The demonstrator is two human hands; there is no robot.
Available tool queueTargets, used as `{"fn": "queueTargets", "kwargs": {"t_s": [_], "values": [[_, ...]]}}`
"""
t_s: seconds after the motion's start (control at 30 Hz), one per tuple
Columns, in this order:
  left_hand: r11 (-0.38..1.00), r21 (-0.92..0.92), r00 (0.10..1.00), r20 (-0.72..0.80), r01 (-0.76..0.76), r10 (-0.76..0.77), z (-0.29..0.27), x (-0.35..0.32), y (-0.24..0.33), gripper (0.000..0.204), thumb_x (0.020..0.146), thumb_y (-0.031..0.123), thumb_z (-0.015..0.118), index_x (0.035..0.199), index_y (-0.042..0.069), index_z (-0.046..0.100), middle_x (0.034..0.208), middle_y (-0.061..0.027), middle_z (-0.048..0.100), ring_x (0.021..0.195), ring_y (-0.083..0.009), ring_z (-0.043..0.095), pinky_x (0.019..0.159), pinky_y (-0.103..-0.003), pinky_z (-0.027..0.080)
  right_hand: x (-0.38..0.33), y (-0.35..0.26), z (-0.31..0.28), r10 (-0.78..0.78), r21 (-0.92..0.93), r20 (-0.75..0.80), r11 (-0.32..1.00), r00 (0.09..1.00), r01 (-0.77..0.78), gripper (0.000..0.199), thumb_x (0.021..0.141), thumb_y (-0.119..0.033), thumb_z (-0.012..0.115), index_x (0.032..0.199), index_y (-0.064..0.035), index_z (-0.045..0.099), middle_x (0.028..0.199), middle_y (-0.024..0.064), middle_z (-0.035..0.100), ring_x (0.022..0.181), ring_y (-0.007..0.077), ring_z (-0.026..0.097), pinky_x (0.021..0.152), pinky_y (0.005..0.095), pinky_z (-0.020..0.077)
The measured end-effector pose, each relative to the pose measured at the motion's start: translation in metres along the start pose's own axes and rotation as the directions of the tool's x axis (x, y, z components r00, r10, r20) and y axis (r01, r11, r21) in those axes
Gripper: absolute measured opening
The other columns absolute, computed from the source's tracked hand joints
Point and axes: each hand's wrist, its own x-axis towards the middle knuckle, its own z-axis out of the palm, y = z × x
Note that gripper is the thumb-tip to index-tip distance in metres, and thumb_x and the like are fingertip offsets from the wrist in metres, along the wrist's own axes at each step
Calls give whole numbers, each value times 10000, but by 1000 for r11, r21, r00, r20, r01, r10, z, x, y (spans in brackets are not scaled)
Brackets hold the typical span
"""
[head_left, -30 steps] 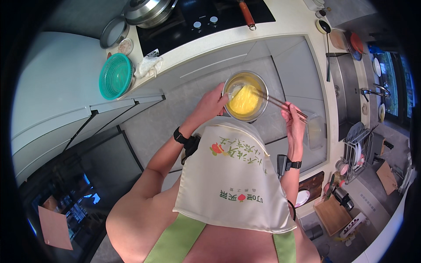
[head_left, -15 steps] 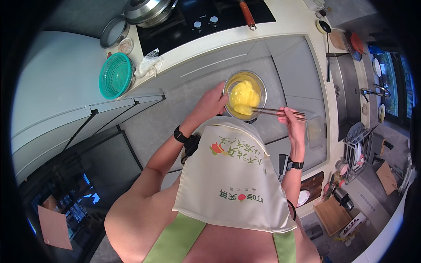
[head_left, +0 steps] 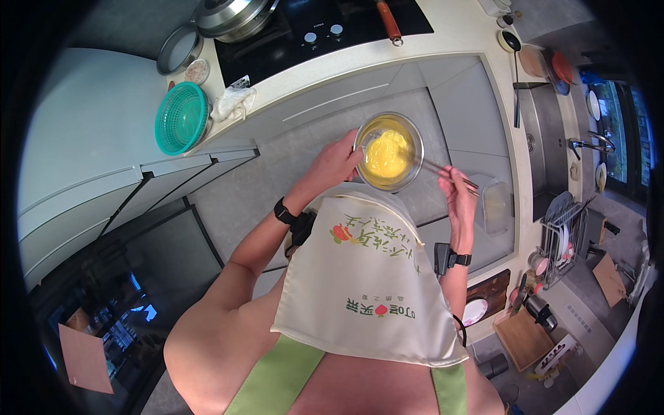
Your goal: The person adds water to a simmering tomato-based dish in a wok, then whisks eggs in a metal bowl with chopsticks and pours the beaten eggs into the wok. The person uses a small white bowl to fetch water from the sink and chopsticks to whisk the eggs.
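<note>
My left hand [head_left: 338,161] grips the left rim of a round metal bowl [head_left: 411,126], held in front of my apron [head_left: 360,290] above the floor. Inside it is a yellow liquid that looks like beaten egg [head_left: 385,158], its surface heaped and glossy. In my right hand [head_left: 457,194], to the right of the bowl, the fingers are closed on a pair of dark chopsticks [head_left: 434,167]. The chopsticks slant over the bowl's right rim; their tips are smeared by motion.
Ahead, the counter bears a black cooktop [head_left: 290,52] with a lidded pan [head_left: 235,15]. At left stand a green basket [head_left: 181,117] and a white plastic bag [head_left: 233,102]. On the right are a sink [head_left: 543,131], a dish rack [head_left: 561,242] and a cutting board [head_left: 523,339].
The chopsticks have swung within the bowl and now tilt more steeply, with my right hand slightly lower and left. The egg has shifted shape; the bowl has barely moved right.
</note>
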Motion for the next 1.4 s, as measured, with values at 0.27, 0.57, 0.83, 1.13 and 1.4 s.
{"fn": "queueTargets", "kwargs": {"t_s": [0.27, 0.57, 0.83, 1.13, 1.4], "values": [[1000, -2, 1000, -9, -9, 9, 0, 0, -3, 339, 1023, 159, 492, 1337, 39, 534, 672, -107, 636, 535, -197, 642, 556, -358, 539, -3, -6, -8, 135, -240, 16, 962, 991, -127, 247, 1029, -121, 654, 1141, 94, 704, 1030, 195, 760, 825, 183, 757, 748, 252, 642], [999, -43, 1000, 4, -21, 21, 2, -2, -4, 323, 1022, 143, 481, 1318, 25, 536, 660, -95, 630, 530, -189, 637, 549, -346, 532, -2, 3, 7, -51, 23, 9, 998, 999, 51, 269, 1037, -150, 656, 1150, 89, 705, 1012, 188, 764, 785, 164, 750, 713, 232, 634], [1000, -23, 1000, -10, -17, 16, 2, -3, -7, 300, 1025, 154, 487, 1291, 26, 536, 661, -100, 637, 532, -193, 646, 545, -348, 534, -1, 3, 3, 28, -96, 49, 995, 998, -23, 276, 1028, -154, 672, 1171, 80, 700, 1012, 179, 764, 775, 154, 743, 709, 236, 629], [1000, 17, 1000, -11, 3, -3, 1, -3, -7, 317, 1027, 168, 497, 1309, 30, 535, 672, -116, 651, 543, -211, 656, 562, -362, 547, 1, -6, -4, -80, -73, -34, 994, 996, 78, 260, 1031, -126, 658, 1175, 86, 703, 1054, 182, 758, 789, 155, 740, 740, 230, 623], [1000, 14, 1000, -2, 4, -4, 0, -3, -8, 370, 1034, 154, 492, 1385, 41, 515, 681, -90, 640, 549, -172, 642, 559, -332, 539, 0, -11, -5, 12, -210, 58, 978, 998, 1, 255, 1033, -145, 660, 1161, 70, 714, 1010, 163, 766, 762, 137, 729, 717, 224, 609]]}}
